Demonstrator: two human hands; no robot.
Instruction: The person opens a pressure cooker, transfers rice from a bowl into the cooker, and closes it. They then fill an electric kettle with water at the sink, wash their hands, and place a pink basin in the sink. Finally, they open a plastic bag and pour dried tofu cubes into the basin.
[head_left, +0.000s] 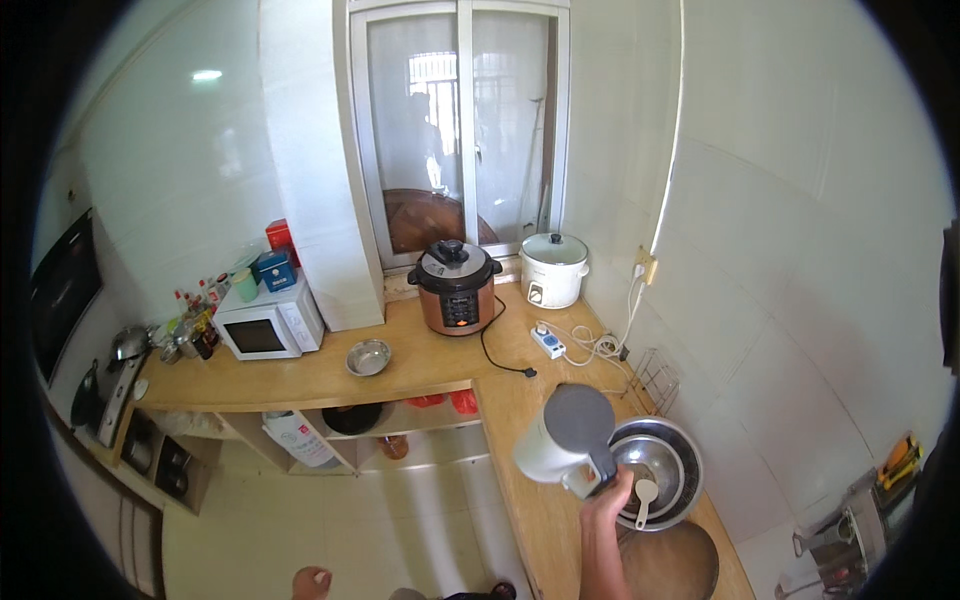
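My right hand (609, 495) is wrapped around the handle of a white electric kettle (536, 448) with a grey lid (579, 420). The kettle is over the right arm of the wooden counter (510, 405); whether its base touches the wood cannot be seen. Just right of it are nested metal bowls (694, 480), with a white rice paddle (645, 501) in them. A round wooden chopping board (667, 562) lies nearer, partly behind my forearm. Low at the bottom edge, my left hand (310, 582) hangs over the floor, fingers curled, with nothing visible in it.
Beyond the kettle lie a power strip (548, 342), a loose black plug (529, 372) and a wire rack (658, 382). An electric pressure cooker (457, 292), white slow cooker (554, 274), small metal bowl (368, 358) and microwave (262, 334) stand farther back. Knives (900, 461) hang at right.
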